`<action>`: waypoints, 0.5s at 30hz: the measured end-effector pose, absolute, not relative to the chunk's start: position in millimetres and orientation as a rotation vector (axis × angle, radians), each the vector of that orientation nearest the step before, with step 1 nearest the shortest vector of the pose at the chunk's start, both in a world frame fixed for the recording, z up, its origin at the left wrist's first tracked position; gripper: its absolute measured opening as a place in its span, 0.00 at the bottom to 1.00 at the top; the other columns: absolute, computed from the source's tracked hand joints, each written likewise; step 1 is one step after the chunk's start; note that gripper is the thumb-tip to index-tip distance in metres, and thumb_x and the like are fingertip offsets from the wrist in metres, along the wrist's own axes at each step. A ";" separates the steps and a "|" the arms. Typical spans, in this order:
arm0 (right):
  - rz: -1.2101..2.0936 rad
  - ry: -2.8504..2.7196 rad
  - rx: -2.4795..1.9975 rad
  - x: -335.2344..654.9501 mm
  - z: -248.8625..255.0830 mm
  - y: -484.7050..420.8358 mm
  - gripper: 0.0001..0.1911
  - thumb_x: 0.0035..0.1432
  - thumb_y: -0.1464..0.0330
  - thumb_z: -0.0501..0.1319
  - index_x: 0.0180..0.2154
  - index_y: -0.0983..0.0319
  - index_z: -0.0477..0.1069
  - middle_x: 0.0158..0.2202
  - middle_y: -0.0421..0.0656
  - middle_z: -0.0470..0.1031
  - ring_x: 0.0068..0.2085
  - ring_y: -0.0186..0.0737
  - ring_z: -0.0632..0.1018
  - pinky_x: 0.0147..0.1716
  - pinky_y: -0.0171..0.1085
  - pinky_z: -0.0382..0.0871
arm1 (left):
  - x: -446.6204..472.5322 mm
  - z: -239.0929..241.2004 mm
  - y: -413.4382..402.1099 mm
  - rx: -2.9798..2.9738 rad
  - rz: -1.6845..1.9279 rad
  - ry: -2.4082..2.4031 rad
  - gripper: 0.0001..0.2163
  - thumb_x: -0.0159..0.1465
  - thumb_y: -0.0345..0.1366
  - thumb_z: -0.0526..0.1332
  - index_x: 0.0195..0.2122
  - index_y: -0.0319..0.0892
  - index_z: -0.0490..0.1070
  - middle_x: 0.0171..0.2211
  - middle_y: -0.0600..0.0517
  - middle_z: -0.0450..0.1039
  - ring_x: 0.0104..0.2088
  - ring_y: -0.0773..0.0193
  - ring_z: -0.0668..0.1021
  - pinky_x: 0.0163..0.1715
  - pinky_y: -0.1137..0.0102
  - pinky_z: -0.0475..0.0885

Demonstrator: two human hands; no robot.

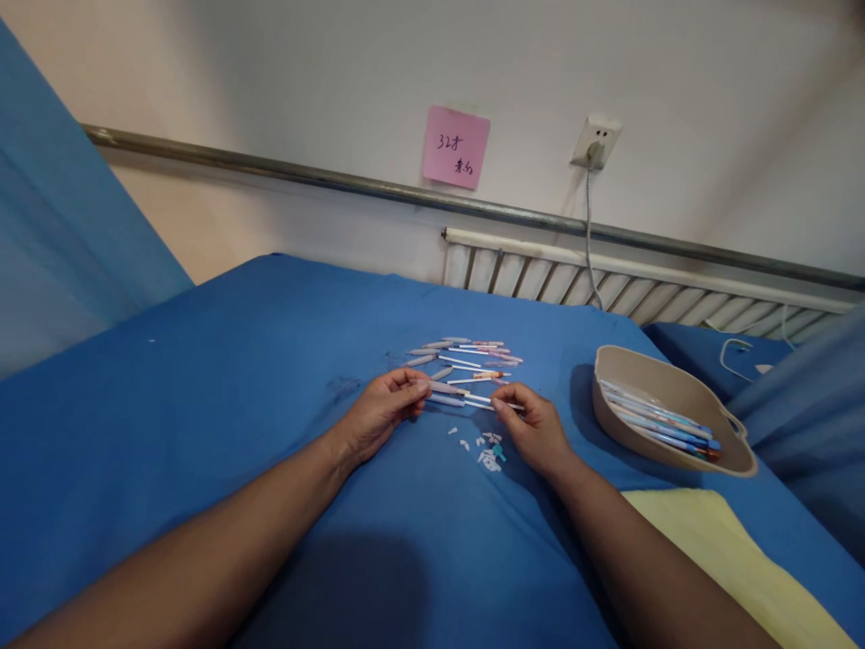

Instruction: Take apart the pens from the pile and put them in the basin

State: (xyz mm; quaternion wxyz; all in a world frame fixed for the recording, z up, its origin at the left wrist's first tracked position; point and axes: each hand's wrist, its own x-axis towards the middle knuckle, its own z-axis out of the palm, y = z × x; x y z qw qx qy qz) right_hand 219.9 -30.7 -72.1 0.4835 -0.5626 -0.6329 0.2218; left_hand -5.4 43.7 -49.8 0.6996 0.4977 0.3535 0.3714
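Note:
My left hand pinches a pale greyish pen barrel between thumb and fingers. A thin white pen refill is pinched in my right hand, pointing toward the barrel. Their ends are at or close to each other; I cannot tell whether one sits inside the other. Just under them on the cloth lies another grey barrel. Beyond my hands several taken-apart pens lie in rows, with grey barrels, white refills and pinkish parts. Nearer me is a small heap of white and teal pieces.
A beige basket holding several pens stands at the right, with a yellow cloth in front of it. Blue cloth covers the table. Behind are a radiator, a pipe and a plugged-in cable.

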 end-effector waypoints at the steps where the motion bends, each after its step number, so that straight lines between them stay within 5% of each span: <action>1: 0.547 -1.529 -1.373 220.2 -72.3 -30.7 0.09 0.57 0.64 0.55 0.32 0.61 0.70 0.29 0.40 0.72 0.32 0.36 0.73 0.33 0.33 0.66 | -5.7 -50.2 44.1 1.096 0.834 0.784 0.11 0.53 0.37 0.66 0.34 0.38 0.69 0.27 0.55 0.68 0.24 0.72 0.69 0.26 0.74 0.63; 15: 0.625 -1.408 -1.355 221.0 -72.6 -30.5 0.10 0.56 0.61 0.57 0.32 0.61 0.70 0.28 0.40 0.70 0.29 0.35 0.71 0.27 0.32 0.66 | -7.1 -54.5 47.6 1.023 0.864 0.750 0.08 0.55 0.35 0.66 0.34 0.39 0.70 0.27 0.54 0.67 0.25 0.72 0.69 0.27 0.75 0.64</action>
